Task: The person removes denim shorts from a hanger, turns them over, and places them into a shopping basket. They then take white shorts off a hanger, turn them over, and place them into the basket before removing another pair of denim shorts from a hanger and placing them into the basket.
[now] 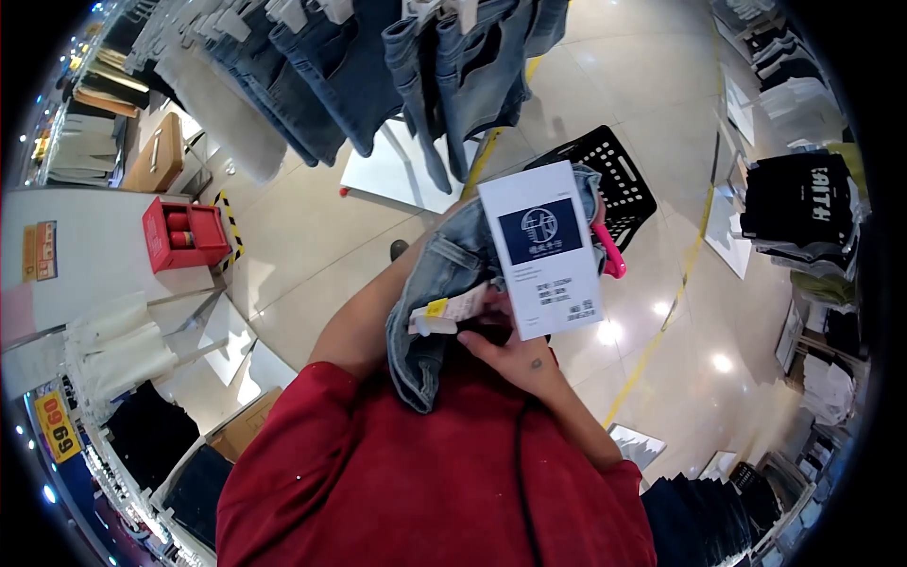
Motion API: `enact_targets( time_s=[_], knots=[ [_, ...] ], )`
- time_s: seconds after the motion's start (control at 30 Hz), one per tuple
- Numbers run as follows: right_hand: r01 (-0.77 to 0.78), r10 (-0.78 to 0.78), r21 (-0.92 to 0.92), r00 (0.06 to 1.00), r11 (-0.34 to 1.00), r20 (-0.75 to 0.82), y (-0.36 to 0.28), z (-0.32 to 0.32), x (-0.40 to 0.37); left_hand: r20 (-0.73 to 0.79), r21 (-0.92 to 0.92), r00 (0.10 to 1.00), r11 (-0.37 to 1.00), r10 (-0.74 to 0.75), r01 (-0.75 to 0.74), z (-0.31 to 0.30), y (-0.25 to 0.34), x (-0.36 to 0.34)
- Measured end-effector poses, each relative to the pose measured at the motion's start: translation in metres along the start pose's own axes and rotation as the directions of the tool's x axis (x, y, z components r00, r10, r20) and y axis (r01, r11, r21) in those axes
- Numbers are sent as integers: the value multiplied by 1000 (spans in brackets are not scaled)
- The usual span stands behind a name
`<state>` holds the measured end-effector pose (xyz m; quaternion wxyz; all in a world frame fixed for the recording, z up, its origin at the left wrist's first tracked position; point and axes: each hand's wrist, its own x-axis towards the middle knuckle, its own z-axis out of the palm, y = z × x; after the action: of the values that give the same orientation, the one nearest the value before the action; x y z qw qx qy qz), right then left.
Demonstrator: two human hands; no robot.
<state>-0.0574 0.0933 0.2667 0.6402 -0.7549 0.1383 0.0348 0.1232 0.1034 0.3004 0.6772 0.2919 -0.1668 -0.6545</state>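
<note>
Faded denim jeans (444, 283), glossy card tag (543, 250)

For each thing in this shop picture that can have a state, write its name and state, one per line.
denim garment: crumpled, draped over the left forearm
white tag: held up by the right hand, printed side in view
jeans: hanging in a row
red box: open, canisters inside
black basket: on the floor, partly hidden

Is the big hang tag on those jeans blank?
No: the hang tag on the jeans shows a dark blue square with a white logo and printed lines below it.
</note>
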Motion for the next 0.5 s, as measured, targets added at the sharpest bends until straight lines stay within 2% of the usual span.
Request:
enact_targets(
  time_s=[0.07, 0.1, 0.13, 0.2, 0.3, 0.4, 0.5],
  knots=[
    [-46, 37, 405, 999, 913, 29, -3, 1, 2, 15, -48, 1000, 999, 9, -9, -10, -4, 0],
    [-135, 113, 556, 991, 820, 74, -16, -2, 4, 18, -62, 1000, 998, 16, -15, -14, -6, -1],
    [-160, 108, 544, 986, 824, 127, -16, -6, 4, 13, -75, 1000, 997, 21, -20, -18, -7, -3],
    [-212, 103, 326, 941, 921, 322, -11, -12, 11, 9, -90, 1000, 996, 29, -28, -21, -10, -7],
    [-316, 77, 571, 912, 757, 403, -31, -5, 12, 6, -115, 999, 993, 36, -35, -23, -17, -13],
    [-386, 28, 763, 899, 519, 436, -35, 2, 4, -1, -131, 999, 990, 47, -47, -25, -20, -17],
    [-393, -21, 781, 888, 486, 460, -37, 4, 2, 1, -142, 998, 988, 55, -54, -26, -23, -18]
  ],
)
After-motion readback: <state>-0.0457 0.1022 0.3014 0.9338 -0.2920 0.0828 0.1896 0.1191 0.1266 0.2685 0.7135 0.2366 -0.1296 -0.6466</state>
